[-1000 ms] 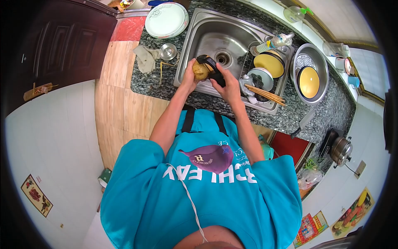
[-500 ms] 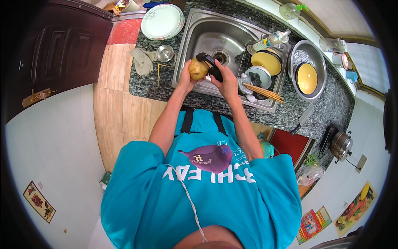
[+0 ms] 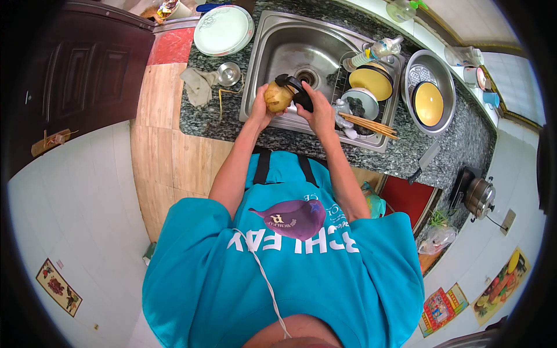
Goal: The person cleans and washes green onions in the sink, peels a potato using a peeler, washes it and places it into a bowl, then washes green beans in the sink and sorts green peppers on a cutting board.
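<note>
Over the near edge of the steel sink, my left hand is closed around a brown, round potato. My right hand grips a black peeler, whose head rests against the potato's upper right side. Behind the two hands shows the drain in the sink's basin. The peeler's blade is too small to make out.
Right of the basin, a rack holds bowls and chopsticks. A steel basin and a knife lie further right. Plates, a metal cup and a cloth are on the left.
The view has shifted slightly, so the sink and counter sit a little higher and further left. Both hands keep their hold on the potato and peeler, with hardly any movement.
</note>
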Demonstrator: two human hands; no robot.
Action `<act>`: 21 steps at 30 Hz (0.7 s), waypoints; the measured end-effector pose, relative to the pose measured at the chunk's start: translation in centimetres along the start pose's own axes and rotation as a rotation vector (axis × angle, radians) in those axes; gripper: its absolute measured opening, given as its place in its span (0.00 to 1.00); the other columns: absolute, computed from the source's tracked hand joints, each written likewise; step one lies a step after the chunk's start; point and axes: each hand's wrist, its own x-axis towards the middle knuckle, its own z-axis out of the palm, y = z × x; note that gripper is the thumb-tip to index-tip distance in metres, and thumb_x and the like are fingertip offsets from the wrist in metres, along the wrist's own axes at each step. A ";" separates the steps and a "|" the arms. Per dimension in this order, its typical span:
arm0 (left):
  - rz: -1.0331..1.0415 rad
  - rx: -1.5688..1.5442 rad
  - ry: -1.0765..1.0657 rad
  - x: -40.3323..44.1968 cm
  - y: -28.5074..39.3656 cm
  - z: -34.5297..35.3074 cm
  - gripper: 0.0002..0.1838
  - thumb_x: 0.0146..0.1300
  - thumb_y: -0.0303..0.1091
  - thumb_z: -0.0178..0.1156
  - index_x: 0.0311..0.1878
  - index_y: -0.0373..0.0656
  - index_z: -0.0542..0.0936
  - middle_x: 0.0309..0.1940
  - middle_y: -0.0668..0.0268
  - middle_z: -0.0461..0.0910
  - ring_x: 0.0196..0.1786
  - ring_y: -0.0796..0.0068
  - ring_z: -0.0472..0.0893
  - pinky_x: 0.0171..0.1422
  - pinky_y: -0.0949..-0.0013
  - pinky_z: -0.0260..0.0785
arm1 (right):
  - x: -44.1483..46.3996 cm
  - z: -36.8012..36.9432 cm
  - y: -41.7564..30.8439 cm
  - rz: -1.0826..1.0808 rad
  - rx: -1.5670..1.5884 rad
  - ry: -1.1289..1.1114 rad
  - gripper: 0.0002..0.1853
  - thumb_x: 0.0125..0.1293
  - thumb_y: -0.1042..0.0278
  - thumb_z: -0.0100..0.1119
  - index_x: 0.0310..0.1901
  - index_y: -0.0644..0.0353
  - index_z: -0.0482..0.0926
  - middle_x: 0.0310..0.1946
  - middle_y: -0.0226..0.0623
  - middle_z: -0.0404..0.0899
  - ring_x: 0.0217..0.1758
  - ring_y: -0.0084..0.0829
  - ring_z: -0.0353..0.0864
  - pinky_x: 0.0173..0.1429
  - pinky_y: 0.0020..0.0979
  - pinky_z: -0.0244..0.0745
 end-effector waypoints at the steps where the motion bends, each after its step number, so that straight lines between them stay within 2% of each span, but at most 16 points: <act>1: 0.007 0.004 -0.014 -0.1 -0.1 0.0 0.32 0.74 0.57 0.33 0.55 0.38 0.75 0.39 0.57 0.83 0.31 0.64 0.83 0.31 0.67 0.76 | -0.1 0.0 -0.1 0.038 -0.003 -0.028 0.38 0.50 0.65 0.73 0.66 0.44 0.71 0.39 0.41 0.78 0.43 0.47 0.81 0.43 0.42 0.77; 2: 0.004 0.007 -0.016 -0.1 0.0 -0.1 0.32 0.74 0.57 0.33 0.55 0.38 0.75 0.39 0.57 0.83 0.31 0.64 0.83 0.31 0.67 0.76 | -0.2 0.2 -0.3 0.041 -0.003 -0.025 0.38 0.50 0.65 0.73 0.66 0.44 0.71 0.39 0.41 0.78 0.43 0.47 0.81 0.43 0.42 0.77; 4: 0.010 -0.035 -0.015 -0.3 0.4 0.4 0.31 0.75 0.56 0.35 0.55 0.37 0.75 0.38 0.57 0.82 0.32 0.65 0.82 0.32 0.68 0.76 | -0.3 0.6 -0.8 0.059 0.167 0.060 0.37 0.53 0.64 0.73 0.66 0.54 0.69 0.46 0.51 0.80 0.49 0.50 0.81 0.49 0.41 0.77; 5: 0.011 -0.034 -0.019 -0.3 0.5 0.7 0.31 0.75 0.56 0.35 0.55 0.37 0.75 0.38 0.57 0.82 0.32 0.65 0.82 0.32 0.68 0.76 | -0.1 0.5 -0.7 0.057 0.165 0.065 0.37 0.53 0.64 0.73 0.66 0.54 0.69 0.46 0.51 0.80 0.49 0.50 0.81 0.49 0.41 0.77; 7: -0.030 -0.072 -0.012 -1.2 0.6 1.1 0.29 0.75 0.55 0.38 0.54 0.36 0.74 0.37 0.58 0.81 0.32 0.66 0.81 0.32 0.68 0.75 | -0.2 0.6 -0.5 0.061 0.149 0.061 0.37 0.53 0.62 0.74 0.64 0.62 0.69 0.48 0.56 0.80 0.51 0.53 0.80 0.52 0.41 0.76; 8: -0.039 -0.057 -0.012 -1.1 0.4 0.8 0.28 0.73 0.54 0.42 0.54 0.36 0.73 0.37 0.58 0.80 0.32 0.67 0.81 0.31 0.69 0.75 | -0.1 0.4 -0.2 0.040 0.098 0.042 0.34 0.54 0.61 0.74 0.60 0.65 0.70 0.48 0.57 0.80 0.50 0.56 0.80 0.52 0.42 0.76; 12: -0.015 -0.021 -0.016 -0.4 0.1 0.3 0.28 0.71 0.54 0.45 0.55 0.36 0.73 0.38 0.58 0.80 0.32 0.67 0.81 0.31 0.69 0.74 | 0.0 0.1 0.0 -0.004 0.073 0.000 0.31 0.55 0.60 0.73 0.56 0.66 0.70 0.46 0.58 0.80 0.49 0.57 0.80 0.51 0.44 0.76; 15: -0.001 0.009 -0.044 -0.4 0.3 -0.1 0.28 0.69 0.54 0.48 0.55 0.37 0.73 0.37 0.57 0.81 0.30 0.67 0.80 0.29 0.70 0.73 | -0.1 0.0 0.0 0.070 0.140 -0.067 0.30 0.57 0.60 0.72 0.55 0.65 0.69 0.44 0.59 0.80 0.48 0.58 0.81 0.49 0.45 0.76; 17: 0.008 0.053 -0.040 -0.3 0.0 -0.3 0.28 0.69 0.54 0.48 0.56 0.38 0.73 0.38 0.56 0.81 0.28 0.68 0.80 0.27 0.72 0.71 | -0.1 -0.6 -0.4 0.088 0.211 -0.137 0.29 0.59 0.58 0.71 0.52 0.67 0.67 0.40 0.60 0.80 0.45 0.63 0.79 0.45 0.49 0.75; 20: 0.013 0.035 0.032 -1.3 0.1 0.8 0.29 0.69 0.55 0.46 0.58 0.38 0.73 0.38 0.55 0.81 0.26 0.69 0.79 0.24 0.74 0.69 | 0.1 -0.2 1.8 0.138 0.097 -0.152 0.27 0.60 0.59 0.70 0.50 0.67 0.68 0.35 0.58 0.82 0.41 0.61 0.81 0.41 0.49 0.76; 21: 0.012 0.036 0.032 -1.9 0.4 1.1 0.29 0.69 0.55 0.46 0.58 0.38 0.73 0.38 0.55 0.81 0.26 0.69 0.79 0.24 0.74 0.69 | 0.2 0.3 4.3 0.187 0.125 -0.037 0.25 0.61 0.58 0.70 0.50 0.66 0.69 0.33 0.57 0.83 0.39 0.59 0.83 0.39 0.48 0.77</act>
